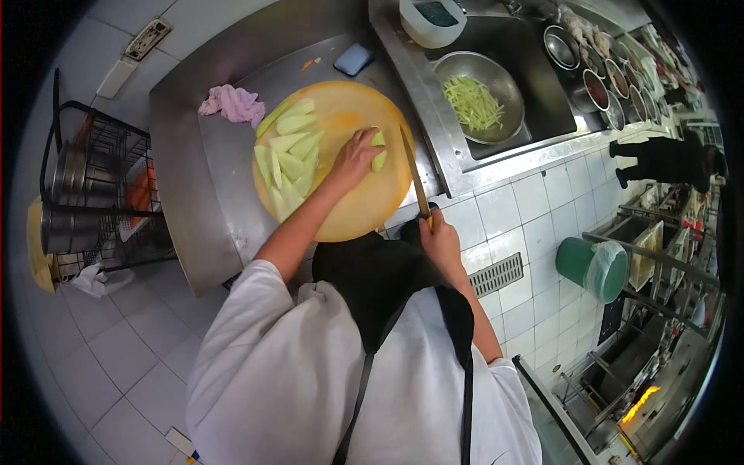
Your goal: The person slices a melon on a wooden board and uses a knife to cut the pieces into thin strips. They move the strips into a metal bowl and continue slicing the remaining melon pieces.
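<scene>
On a round yellowish cutting board (353, 213), my left hand (356, 160) presses down with curled fingers on a pale green vegetable piece (379, 152). My right hand (442, 242) is wrapped round the handle of a kitchen knife (414, 172). Its long blade points away from me over the board's right side, a short way right of the held piece. Several pale green vegetable slices (291, 165) lie in a loose pile on the board's left half.
A metal bowl (508, 93) with green shreds (473, 103) stands in the sink (546, 128). A pink cloth (232, 105) and a blue sponge (353, 59) lie on the steel counter (225, 170). Right are a green bin (572, 263), a person (666, 163) and a flame (640, 404).
</scene>
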{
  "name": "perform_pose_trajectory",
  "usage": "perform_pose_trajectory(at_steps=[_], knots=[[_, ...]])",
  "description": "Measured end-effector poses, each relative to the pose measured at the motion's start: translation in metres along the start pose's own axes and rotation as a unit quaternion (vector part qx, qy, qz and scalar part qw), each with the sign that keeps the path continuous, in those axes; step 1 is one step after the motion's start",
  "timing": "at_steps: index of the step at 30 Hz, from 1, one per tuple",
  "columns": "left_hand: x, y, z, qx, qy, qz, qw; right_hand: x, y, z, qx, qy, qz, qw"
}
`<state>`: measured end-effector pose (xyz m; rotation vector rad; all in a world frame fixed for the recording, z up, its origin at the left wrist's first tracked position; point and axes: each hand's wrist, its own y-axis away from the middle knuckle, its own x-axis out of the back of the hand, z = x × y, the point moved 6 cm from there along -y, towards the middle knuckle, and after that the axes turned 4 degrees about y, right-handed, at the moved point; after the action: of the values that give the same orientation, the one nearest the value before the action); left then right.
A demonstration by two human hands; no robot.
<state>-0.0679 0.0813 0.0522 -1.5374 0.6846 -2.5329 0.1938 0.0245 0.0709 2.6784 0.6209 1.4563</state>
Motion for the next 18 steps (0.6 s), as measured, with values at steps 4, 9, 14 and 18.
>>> perform_pose_trajectory(at_steps=[4, 9, 14, 18], knots=[[-0.002, -0.019, -0.014, -0.021, 0.014, -0.138, 0.99, 0.003, 0.005, 0.002, 0.01, -0.015, 0.004, 1.0], [-0.015, -0.012, -0.021, 0.253, 0.079, -0.121, 0.957, -0.004, -0.001, 0.004, 0.021, -0.017, -0.008, 1.0], [-0.046, 0.007, -0.028, 0.393, 0.29, -0.02, 0.872, -0.013, -0.009, -0.005, 0.044, -0.024, -0.032, 0.998], [-0.062, 0.02, -0.036, 0.454, 0.375, -0.001, 0.808, -0.02, -0.013, -0.015, 0.058, -0.027, -0.039, 0.997]])
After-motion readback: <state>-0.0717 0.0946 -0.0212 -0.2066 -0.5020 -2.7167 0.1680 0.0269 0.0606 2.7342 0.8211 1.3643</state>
